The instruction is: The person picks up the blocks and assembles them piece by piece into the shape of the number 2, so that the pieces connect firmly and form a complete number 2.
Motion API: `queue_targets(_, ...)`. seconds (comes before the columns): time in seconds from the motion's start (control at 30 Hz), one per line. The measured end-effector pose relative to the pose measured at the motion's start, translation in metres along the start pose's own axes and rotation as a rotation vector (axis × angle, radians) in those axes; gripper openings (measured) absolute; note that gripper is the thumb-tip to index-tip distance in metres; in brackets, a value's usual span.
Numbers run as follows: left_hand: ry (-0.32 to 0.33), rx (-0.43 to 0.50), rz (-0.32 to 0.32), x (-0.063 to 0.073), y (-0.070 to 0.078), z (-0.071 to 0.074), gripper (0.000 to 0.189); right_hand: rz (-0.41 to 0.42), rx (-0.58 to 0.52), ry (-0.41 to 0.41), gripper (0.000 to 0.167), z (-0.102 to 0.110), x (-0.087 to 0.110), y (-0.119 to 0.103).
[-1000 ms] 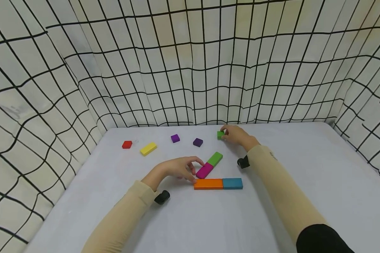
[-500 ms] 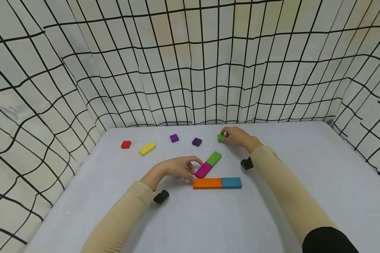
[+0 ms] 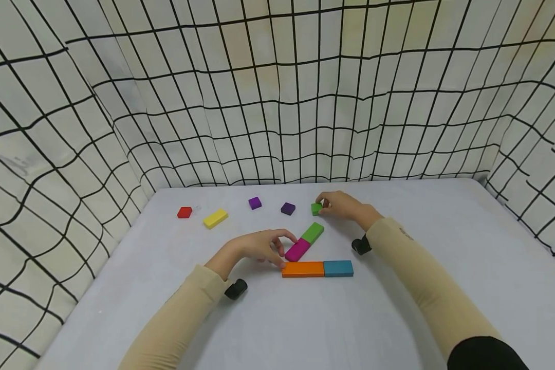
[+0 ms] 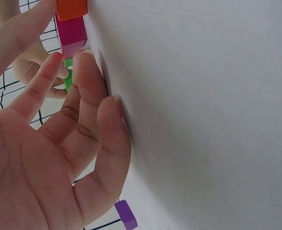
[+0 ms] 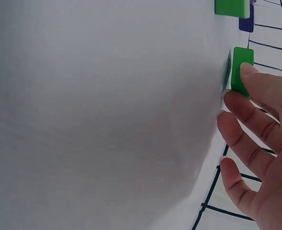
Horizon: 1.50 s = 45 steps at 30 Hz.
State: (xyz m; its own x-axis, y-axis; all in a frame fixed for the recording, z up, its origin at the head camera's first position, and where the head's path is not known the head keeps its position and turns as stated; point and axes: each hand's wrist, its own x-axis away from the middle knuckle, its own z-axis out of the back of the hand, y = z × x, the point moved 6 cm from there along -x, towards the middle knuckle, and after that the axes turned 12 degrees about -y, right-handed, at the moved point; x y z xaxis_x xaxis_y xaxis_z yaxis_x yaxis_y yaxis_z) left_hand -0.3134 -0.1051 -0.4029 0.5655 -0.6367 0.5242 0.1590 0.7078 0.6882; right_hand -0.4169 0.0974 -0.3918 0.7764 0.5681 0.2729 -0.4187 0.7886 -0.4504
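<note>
My right hand point(image 3: 344, 204) pinches a small green block point(image 3: 316, 209) between thumb and fingers at the far side of the table. The right wrist view shows that block point(image 5: 239, 56) slightly apart from its shadow on the white surface. My left hand point(image 3: 260, 244) has its thumb at the left end of an orange block point(image 3: 302, 270) and its index fingertip at a magenta block point(image 3: 297, 250). End to end with the orange one lies a blue block point(image 3: 338, 268). A longer light green block point(image 3: 313, 233) continues the magenta one in a slanted line.
Behind my hands lie a red block point(image 3: 184, 212), a yellow block point(image 3: 216, 218), a purple block point(image 3: 255, 203) and a dark purple block point(image 3: 288, 208). White walls with a black grid net point(image 3: 298, 132) enclose the white table point(image 3: 305, 324) at the back and sides.
My right hand has brought the small green block slightly nearer to me and to the left. The left hand stays in place at the orange and magenta blocks.
</note>
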Motion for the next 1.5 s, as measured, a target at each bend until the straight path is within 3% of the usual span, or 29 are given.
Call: queue_targets(1.5, 0.002, 0.019, -0.005, 0.002, 0.003, -0.001, 0.058, 0.082, -0.02, 0.004, 0.036, -0.01, 0.02, 0.002)
